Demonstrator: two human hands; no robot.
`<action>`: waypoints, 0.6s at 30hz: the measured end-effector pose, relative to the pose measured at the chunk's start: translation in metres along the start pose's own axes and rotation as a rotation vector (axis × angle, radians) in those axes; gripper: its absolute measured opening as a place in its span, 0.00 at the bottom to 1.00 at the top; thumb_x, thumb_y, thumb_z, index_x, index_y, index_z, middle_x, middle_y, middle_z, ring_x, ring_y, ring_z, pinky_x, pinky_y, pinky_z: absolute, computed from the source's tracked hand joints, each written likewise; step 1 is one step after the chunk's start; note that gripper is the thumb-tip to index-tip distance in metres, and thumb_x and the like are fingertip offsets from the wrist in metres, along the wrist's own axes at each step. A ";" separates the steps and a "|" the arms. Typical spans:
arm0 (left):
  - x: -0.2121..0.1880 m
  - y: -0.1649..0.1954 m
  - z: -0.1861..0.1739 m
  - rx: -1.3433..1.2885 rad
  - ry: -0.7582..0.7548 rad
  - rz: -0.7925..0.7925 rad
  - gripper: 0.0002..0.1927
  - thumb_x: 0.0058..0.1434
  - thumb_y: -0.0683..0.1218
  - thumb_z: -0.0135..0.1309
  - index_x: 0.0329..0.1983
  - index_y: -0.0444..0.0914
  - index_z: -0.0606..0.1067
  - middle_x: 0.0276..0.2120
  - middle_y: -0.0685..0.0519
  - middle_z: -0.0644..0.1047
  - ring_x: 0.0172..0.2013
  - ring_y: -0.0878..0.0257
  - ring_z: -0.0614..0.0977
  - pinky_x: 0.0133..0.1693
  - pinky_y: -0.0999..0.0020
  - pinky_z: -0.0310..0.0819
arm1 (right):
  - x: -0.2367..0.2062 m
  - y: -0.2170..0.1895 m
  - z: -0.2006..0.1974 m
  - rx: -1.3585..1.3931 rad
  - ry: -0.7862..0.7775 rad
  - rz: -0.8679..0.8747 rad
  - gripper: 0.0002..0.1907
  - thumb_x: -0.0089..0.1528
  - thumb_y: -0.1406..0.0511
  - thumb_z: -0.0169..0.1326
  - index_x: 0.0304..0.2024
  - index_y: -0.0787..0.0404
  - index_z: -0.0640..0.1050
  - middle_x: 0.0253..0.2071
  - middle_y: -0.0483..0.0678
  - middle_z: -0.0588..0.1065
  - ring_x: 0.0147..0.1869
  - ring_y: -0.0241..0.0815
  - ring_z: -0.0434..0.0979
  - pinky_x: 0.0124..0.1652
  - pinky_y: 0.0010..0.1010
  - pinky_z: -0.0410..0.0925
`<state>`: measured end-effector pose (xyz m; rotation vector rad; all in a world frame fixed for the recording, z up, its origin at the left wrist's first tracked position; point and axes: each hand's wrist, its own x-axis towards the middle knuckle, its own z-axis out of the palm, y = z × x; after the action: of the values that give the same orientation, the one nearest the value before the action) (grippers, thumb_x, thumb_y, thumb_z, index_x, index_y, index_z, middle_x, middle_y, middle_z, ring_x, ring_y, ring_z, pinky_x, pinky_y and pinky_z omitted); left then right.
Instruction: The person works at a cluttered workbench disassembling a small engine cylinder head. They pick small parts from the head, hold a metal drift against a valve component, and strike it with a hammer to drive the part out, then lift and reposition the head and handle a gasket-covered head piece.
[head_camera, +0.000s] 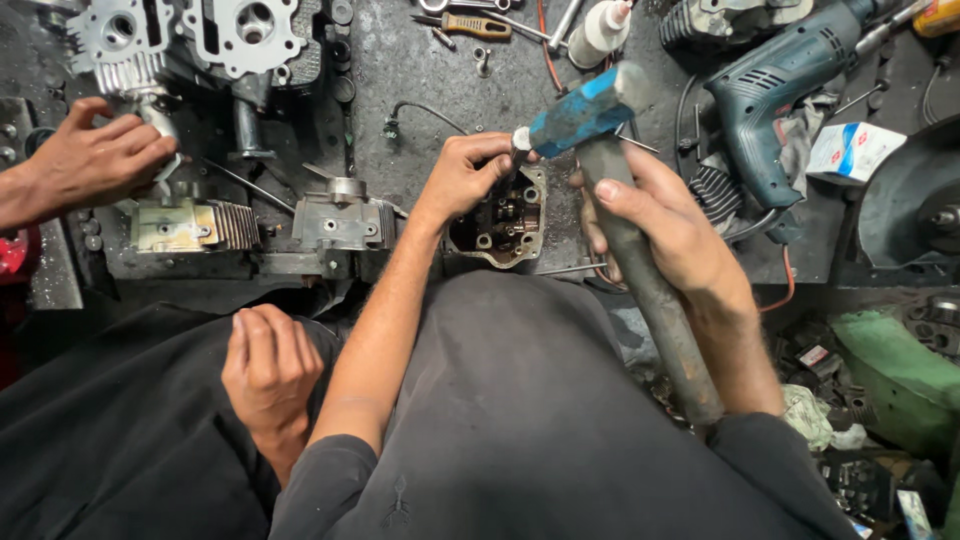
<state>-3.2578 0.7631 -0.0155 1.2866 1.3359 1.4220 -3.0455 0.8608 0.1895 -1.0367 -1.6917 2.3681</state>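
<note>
Left hand (462, 175): fingers curled, pinching a short punch (520, 143) upright over the cylinder head (498, 220).
Right hand (660, 222): fist wrapped round the hammer (600, 125) handle, just right of the cylinder head.
Hammer: blue head tilted, its face touching the punch top.
Cylinder head: on the dark bench (420, 70), just beyond the person's lap.
Drill (775, 95): blue, well right of the cylinder head.
Other hands: one (95, 160) far left of the cylinder head gripping a finned part; another (268, 365) resting curled on dark cloth, lower left.
</note>
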 end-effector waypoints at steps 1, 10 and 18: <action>0.000 0.001 0.000 0.009 -0.001 -0.032 0.11 0.68 0.46 0.56 0.49 0.37 0.82 0.42 0.50 0.84 0.43 0.63 0.84 0.48 0.67 0.78 | 0.001 -0.001 0.001 0.003 -0.007 0.019 0.21 0.65 0.58 0.48 0.54 0.65 0.69 0.25 0.48 0.71 0.19 0.36 0.68 0.19 0.26 0.64; -0.002 0.009 -0.005 0.040 0.019 -0.005 0.12 0.63 0.42 0.59 0.49 0.37 0.81 0.42 0.49 0.85 0.42 0.65 0.85 0.47 0.68 0.78 | 0.006 -0.015 0.005 -0.161 -0.025 -0.008 0.19 0.64 0.61 0.47 0.55 0.63 0.69 0.29 0.47 0.73 0.26 0.34 0.71 0.23 0.24 0.66; -0.002 -0.003 -0.003 0.034 0.048 -0.097 0.12 0.61 0.42 0.61 0.48 0.34 0.80 0.35 0.51 0.84 0.36 0.70 0.80 0.43 0.69 0.78 | 0.016 -0.017 0.004 -0.258 -0.029 -0.012 0.19 0.66 0.61 0.49 0.55 0.65 0.70 0.32 0.46 0.74 0.34 0.33 0.75 0.32 0.25 0.69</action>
<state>-3.2608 0.7606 -0.0184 1.1995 1.4406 1.3755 -3.0659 0.8713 0.1971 -1.0245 -2.0499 2.2093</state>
